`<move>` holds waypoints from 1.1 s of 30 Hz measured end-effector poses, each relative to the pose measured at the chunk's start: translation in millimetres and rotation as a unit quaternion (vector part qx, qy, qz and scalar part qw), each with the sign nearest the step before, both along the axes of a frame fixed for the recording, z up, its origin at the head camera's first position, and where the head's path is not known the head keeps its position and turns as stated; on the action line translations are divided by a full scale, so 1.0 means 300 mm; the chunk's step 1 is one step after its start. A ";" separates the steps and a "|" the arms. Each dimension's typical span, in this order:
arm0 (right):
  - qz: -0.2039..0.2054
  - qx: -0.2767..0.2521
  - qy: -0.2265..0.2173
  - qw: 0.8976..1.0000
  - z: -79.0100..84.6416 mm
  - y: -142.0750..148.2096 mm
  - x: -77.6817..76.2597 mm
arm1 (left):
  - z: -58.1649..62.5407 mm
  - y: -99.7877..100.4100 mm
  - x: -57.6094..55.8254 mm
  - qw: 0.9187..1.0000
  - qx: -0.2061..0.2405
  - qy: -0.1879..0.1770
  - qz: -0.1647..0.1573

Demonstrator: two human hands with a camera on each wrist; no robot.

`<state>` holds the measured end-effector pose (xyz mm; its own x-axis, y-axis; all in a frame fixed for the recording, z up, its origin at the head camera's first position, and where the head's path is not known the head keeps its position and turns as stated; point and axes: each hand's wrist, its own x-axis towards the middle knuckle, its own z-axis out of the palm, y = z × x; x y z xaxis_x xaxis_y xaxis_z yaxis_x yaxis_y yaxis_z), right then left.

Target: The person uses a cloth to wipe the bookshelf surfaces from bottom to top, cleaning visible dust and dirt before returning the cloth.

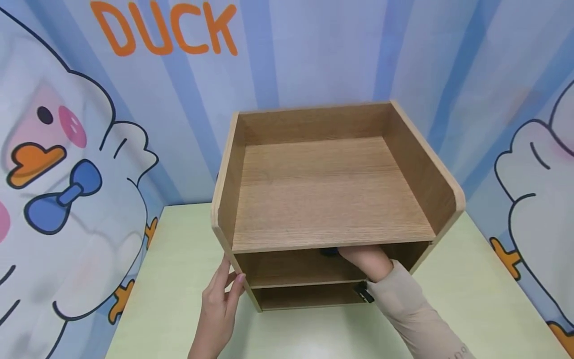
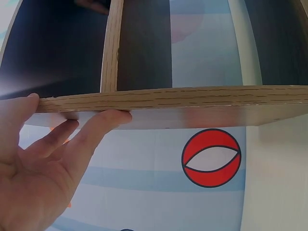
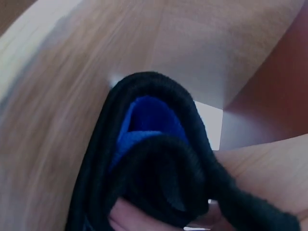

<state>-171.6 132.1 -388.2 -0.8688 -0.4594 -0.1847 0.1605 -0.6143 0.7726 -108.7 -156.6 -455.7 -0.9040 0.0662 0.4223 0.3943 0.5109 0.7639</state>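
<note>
A wooden desktop shelf (image 1: 314, 194) with an open top tray and two compartments below stands on the table. With thumb and fingers on either side of its left side panel (image 2: 192, 97), my left hand (image 1: 218, 299) holds the front edge. My right hand (image 1: 367, 260) reaches into the upper compartment, its fingers mostly hidden under the top board. It holds a curled blue fabric piece with thick black edging (image 3: 149, 82); in the head view only a dark blue bit (image 1: 329, 252) shows. What kind of thing it is, I cannot tell.
The pale green table (image 1: 179, 259) extends on both sides of the shelf. Behind hangs a blue striped curtain (image 1: 314, 50) with printed ducks. A small black clip-like object (image 1: 363, 292) sits by the right cuff, in front of the lower compartment.
</note>
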 end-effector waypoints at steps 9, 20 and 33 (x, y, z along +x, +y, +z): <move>0.095 0.112 0.013 0.989 0.032 -0.047 -0.034 | 0.007 -0.013 -0.008 1.000 0.008 0.013 0.000; 0.154 0.167 0.077 0.971 0.034 -0.109 -0.051 | -0.004 -0.016 -0.010 1.000 0.012 0.018 -0.002; 0.186 0.155 0.069 0.968 0.042 -0.217 -0.062 | -0.008 -0.005 -0.022 1.000 0.012 0.002 0.001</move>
